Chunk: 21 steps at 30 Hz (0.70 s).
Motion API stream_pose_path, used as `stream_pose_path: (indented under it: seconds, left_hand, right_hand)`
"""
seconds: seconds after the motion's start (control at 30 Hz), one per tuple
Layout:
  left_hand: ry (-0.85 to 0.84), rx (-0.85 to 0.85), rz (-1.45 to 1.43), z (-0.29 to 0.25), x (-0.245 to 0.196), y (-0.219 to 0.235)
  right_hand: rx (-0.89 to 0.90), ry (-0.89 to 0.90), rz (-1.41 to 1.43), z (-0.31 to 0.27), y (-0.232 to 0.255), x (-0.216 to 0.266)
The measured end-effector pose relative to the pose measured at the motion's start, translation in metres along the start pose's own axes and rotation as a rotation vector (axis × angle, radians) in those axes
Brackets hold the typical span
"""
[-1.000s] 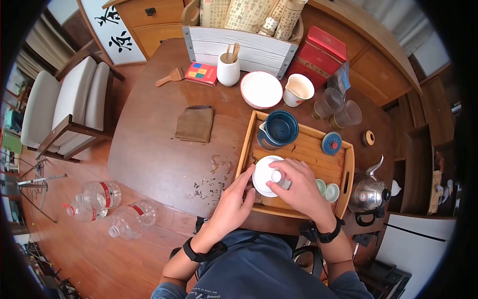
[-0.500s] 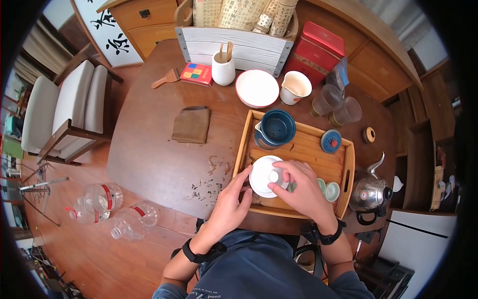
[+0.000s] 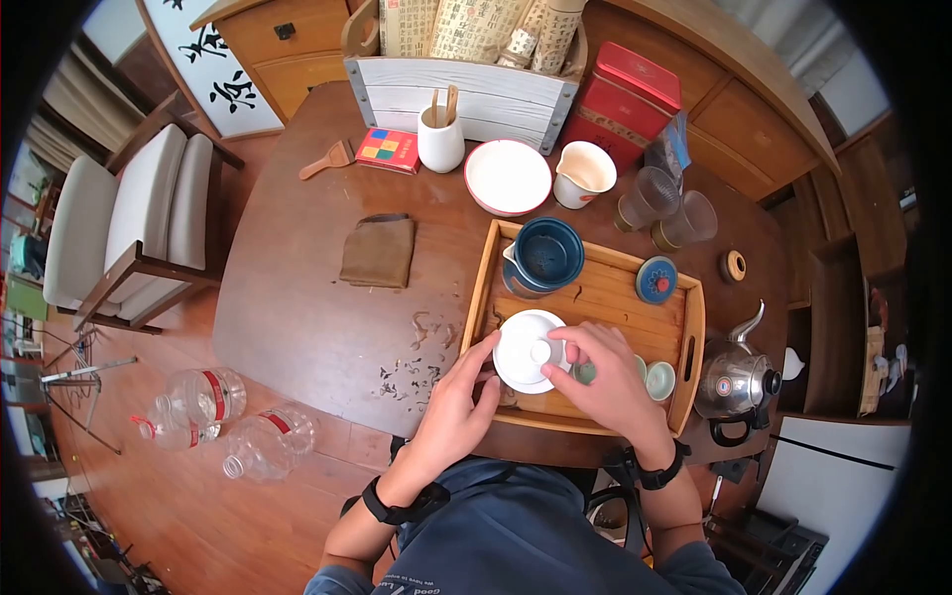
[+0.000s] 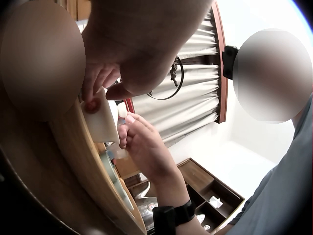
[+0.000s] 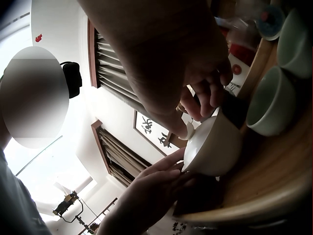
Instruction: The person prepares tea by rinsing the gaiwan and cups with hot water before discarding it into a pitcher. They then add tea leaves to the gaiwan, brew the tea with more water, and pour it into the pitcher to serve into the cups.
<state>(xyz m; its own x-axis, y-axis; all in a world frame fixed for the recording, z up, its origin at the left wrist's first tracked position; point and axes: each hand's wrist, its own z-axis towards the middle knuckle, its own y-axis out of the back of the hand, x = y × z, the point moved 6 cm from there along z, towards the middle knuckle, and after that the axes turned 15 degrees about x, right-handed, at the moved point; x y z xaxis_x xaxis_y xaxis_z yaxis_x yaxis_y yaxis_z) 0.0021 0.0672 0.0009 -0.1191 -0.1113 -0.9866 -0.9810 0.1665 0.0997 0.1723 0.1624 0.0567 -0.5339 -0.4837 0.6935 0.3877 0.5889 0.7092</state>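
A white lidded bowl (image 3: pixel 517 369) stands on the wooden tray (image 3: pixel 480 297) in front of the person. Its white lid (image 3: pixel 524 337) has a round knob (image 3: pixel 539 351) on top. The left hand (image 3: pixel 458 404) touches the bowl's left side with nearly straight fingers. Around the right side of the lid is the right hand (image 3: pixel 607 375), thumb and forefinger spread beside the knob with a gap. The right wrist view shows the bowl (image 5: pixel 215 149) from the side, the right thumb close to the knob. Pale green cups (image 3: pixel 660 381) stand partly behind the right hand.
A dark blue pitcher (image 3: pixel 547 254) and a blue lid (image 3: pixel 656 281) share the tray. To the right stands a steel kettle (image 3: pixel 727 382). Behind are a white bowl (image 3: pixel 508 177), a white jug (image 3: pixel 585 175) and clear glasses (image 3: pixel 684 223). A brown cloth (image 3: pixel 378 251) lies left, near scattered tea leaves (image 3: pixel 407 380).
The right thumb and forefinger have drawn a little to the right, off the knob. The left hand keeps to the bowl's side. The head view has shifted slightly.
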Motion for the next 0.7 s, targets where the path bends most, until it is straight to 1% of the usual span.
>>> stream_pose_path:
  seconds: [0.07,0.27,0.47,0.57,0.67,0.7]
  left_hand:
    - [-0.040,-0.023,0.038,0.0001,0.0003,0.0003]
    - [-0.060,-0.027,0.036,-0.0001,0.0024,0.0004]
    - [-0.070,-0.019,0.037,-0.0003,0.0059,0.0002]
    - [-0.028,-0.005,-0.009,-0.0010,0.0047,0.0000]
    - [-0.028,-0.007,0.000,-0.0015,0.0041,0.0004]
    - [-0.052,-0.017,0.017,-0.0017,0.0036,0.0007]
  right_hand:
    - [0.010,-0.010,-0.007,0.0000,-0.0004,-0.0013]
    - [0.024,-0.021,-0.011,0.0001,-0.0020,-0.0026]
    - [0.017,-0.026,-0.010,0.0004,-0.0072,-0.0039]
    - [0.011,-0.031,-0.010,0.0007,-0.0079,-0.0037]
    - [0.012,-0.043,-0.009,0.0005,-0.0084,-0.0036]
    - [0.014,-0.046,-0.010,0.0007,-0.0086,-0.0034]
